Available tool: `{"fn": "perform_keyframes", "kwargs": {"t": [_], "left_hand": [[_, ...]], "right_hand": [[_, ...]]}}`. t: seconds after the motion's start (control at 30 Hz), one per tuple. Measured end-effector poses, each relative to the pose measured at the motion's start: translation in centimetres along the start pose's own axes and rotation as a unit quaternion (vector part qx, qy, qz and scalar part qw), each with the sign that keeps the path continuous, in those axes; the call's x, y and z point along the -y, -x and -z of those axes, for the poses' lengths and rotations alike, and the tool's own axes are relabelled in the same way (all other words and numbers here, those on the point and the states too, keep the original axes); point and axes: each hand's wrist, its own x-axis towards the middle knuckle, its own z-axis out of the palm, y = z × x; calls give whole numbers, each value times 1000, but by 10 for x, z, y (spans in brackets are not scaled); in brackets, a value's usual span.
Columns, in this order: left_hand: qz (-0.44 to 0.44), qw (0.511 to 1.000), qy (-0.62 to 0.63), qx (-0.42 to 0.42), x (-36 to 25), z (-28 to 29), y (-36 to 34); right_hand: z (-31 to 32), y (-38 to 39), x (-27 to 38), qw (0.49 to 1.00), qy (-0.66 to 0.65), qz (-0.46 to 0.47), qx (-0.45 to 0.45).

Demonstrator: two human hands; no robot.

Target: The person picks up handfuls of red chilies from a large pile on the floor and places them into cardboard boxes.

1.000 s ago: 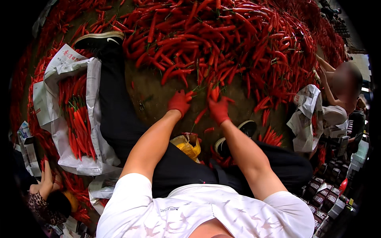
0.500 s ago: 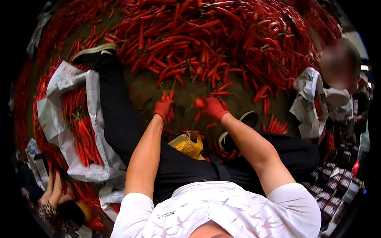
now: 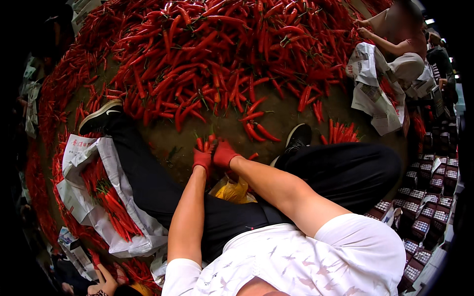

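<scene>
Both of my hands wear red gloves and meet above the floor between my legs. My left hand [image 3: 201, 159] is closed round a small bunch of red chili peppers [image 3: 206, 143], their tips and stems poking up past the fingers. Pressed against its right side, my right hand [image 3: 224, 153] has its fingers curled onto the same bunch; its fingertips are partly hidden. Just below the hands lies a yellow plastic bag [image 3: 232, 191]. A few loose chilies [image 3: 259, 129] rest on the floor ahead of my hands.
A large chili heap [image 3: 217, 64] spreads ahead. Left of my outstretched leg, a white printed sheet [image 3: 111, 163] wraps bunched chilies [image 3: 118, 209]. More chilies [image 3: 340, 132] lie beyond my bent right knee. A co-worker [image 3: 402, 39] sits far right, near stacked dark boxes [image 3: 424, 212].
My hands have come together; the right hand moved left to the bunch in my left hand. The whole view has shifted, bringing the co-worker's arms into sight.
</scene>
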Motion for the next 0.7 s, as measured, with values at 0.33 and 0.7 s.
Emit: {"fn": "perform_keyframes", "kwargs": {"t": [0.33, 0.7], "left_hand": [[-49, 856, -515, -22, -65, -50, 40], [-100, 784, -612, 31, -75, -47, 45]], "right_hand": [[172, 3, -71, 904, -240, -300, -186], [146, -18, -178, 944, -221, -138, -203]]}}
